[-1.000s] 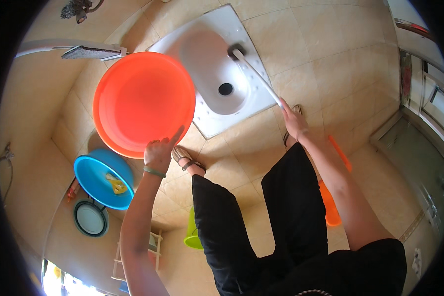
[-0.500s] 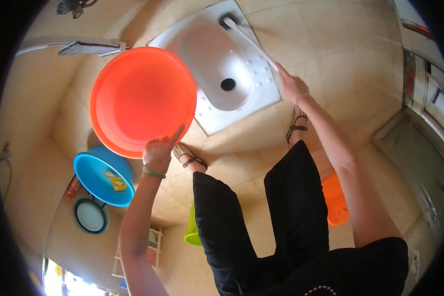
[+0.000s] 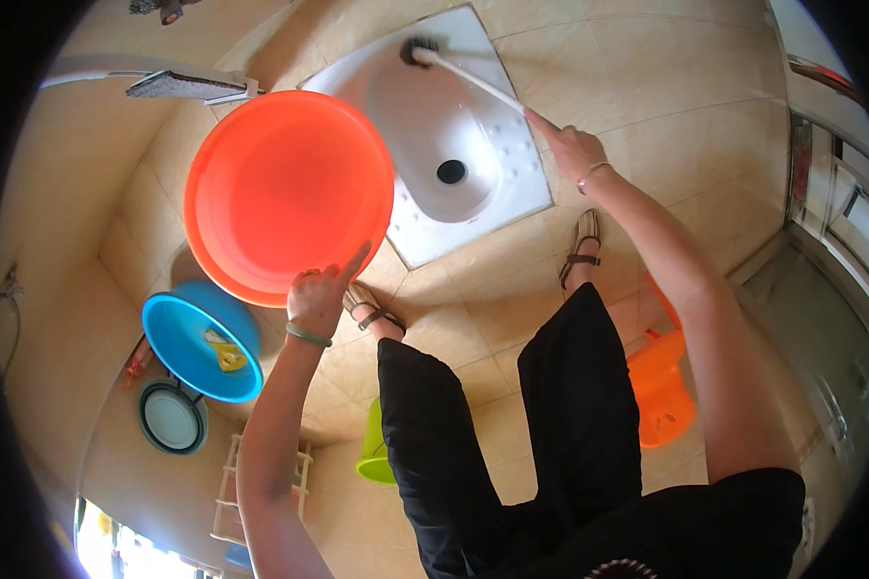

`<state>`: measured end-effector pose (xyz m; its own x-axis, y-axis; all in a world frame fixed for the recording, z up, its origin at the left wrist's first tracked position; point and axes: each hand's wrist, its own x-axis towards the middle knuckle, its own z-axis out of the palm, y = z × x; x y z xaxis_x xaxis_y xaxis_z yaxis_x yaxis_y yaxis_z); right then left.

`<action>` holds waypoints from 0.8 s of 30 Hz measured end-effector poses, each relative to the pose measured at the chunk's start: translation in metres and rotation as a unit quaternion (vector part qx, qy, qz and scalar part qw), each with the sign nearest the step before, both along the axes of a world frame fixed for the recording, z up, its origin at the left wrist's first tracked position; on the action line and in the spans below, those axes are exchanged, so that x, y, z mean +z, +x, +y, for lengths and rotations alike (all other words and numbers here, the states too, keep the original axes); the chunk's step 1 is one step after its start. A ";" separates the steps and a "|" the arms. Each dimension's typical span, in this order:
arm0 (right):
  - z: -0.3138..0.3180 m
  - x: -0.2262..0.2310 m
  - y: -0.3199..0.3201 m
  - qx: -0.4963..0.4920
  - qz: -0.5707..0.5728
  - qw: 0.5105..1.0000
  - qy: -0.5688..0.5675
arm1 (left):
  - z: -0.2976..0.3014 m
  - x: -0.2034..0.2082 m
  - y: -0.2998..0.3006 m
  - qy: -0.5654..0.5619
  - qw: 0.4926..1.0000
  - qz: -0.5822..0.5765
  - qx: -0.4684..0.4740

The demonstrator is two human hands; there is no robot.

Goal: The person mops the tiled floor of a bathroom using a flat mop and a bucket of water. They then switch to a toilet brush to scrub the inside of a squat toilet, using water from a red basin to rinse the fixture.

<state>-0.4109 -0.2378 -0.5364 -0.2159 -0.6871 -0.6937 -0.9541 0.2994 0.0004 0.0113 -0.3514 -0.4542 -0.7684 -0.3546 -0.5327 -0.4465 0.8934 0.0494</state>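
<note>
My right hand [image 3: 572,151] grips the end of a toilet brush [image 3: 478,87] by its long white handle. The brush's dark bristle head touches the far end of a white squat toilet [image 3: 521,183] set in the floor. My left hand [image 3: 321,297] holds a large orange-red basin [image 3: 285,193] by its near rim, the index finger stretched along the edge. The basin is tilted so its inside faces me, and it covers part of the toilet's left side. A dark drain hole [image 3: 451,172] shows in the toilet's near half.
To the left is a blue basin [image 3: 188,323] with a yellow item inside, and a grey round basin [image 3: 172,417] beside it. A green bucket [image 3: 375,454] stands behind my left leg, an orange plastic stool [image 3: 661,396] by my right. A mop head [image 3: 188,87] sticks out at upper left.
The brush head has moved left along the toilet's far end, with my right hand shifting slightly left and away from me. The orange-red basin has shifted slightly right.
</note>
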 end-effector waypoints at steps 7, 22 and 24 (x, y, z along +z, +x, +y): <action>0.062 0.031 -0.035 0.090 0.043 0.994 0.037 | 0.002 -0.001 0.003 0.001 1.000 0.026 0.001; 0.049 0.011 0.009 -0.246 -0.155 0.956 -0.037 | 0.002 0.005 0.003 -0.004 0.998 0.049 0.036; 0.056 -0.006 0.006 -0.315 -0.155 0.934 -0.070 | 0.001 0.002 0.004 -0.001 0.998 0.060 0.036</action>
<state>-0.4049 -0.1813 -0.5427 -0.4108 -0.5801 -0.7033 -0.5367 0.7775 -0.3278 0.0154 -0.3500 -0.4526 -0.7996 -0.4124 -0.4366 -0.5004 0.8595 0.1045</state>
